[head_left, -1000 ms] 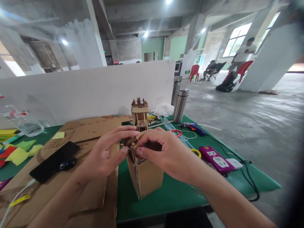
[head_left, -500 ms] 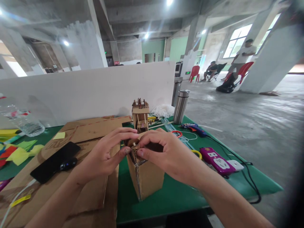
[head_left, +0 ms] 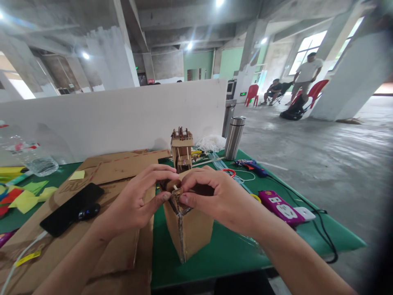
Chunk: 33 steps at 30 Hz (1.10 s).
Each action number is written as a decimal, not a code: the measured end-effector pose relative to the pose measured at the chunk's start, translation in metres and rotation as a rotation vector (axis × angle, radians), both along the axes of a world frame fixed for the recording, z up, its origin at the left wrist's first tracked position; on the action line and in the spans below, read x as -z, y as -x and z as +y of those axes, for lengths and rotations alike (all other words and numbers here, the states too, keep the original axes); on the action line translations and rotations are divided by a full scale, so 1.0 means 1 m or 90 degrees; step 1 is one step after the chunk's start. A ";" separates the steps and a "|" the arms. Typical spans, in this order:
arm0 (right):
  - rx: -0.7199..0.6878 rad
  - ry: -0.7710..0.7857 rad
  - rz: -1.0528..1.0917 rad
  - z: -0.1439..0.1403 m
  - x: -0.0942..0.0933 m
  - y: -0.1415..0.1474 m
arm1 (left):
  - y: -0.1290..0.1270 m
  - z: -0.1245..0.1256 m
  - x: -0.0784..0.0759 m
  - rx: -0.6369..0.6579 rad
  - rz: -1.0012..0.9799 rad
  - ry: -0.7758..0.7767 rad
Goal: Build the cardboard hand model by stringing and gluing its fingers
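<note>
A tall cardboard box stands upright on the green table in front of me, one corner edge facing me. At its top corner, my right hand pinches a small cardboard piece between thumb and fingers. A short pale stick pokes up beside that piece. My left hand curls around the left of the same corner, its thumb against the cardboard and its fingertips partly hidden behind the top. Directly behind stands a cardboard structure with thin sticks and upright discs on top.
Cardboard sheets lie at left under a black phone. A plastic bottle stands beyond. At right are a steel flask, a glue gun and a purple power strip with its cable. Two people are farther back.
My hands stay at the box's top corner, and the small piece and stick have shifted slightly right. The standing person in the background has lowered their arms.
</note>
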State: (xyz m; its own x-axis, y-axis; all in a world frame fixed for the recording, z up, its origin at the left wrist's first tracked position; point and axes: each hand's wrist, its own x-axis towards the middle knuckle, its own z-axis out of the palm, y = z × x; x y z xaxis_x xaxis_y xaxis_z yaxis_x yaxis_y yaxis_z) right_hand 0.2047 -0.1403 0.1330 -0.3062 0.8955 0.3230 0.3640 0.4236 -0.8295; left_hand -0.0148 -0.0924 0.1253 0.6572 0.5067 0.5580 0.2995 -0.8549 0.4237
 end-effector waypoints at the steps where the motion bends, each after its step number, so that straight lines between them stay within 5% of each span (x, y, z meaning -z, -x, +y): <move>1: -0.010 0.002 0.007 0.000 0.000 0.000 | 0.000 0.000 0.000 0.002 0.001 -0.002; 25: 0.015 0.034 0.036 -0.003 -0.001 0.003 | -0.003 0.002 -0.001 0.000 -0.047 -0.019; 33: 0.090 0.037 -0.023 -0.002 -0.011 0.008 | -0.004 0.001 0.010 -0.054 -0.118 0.087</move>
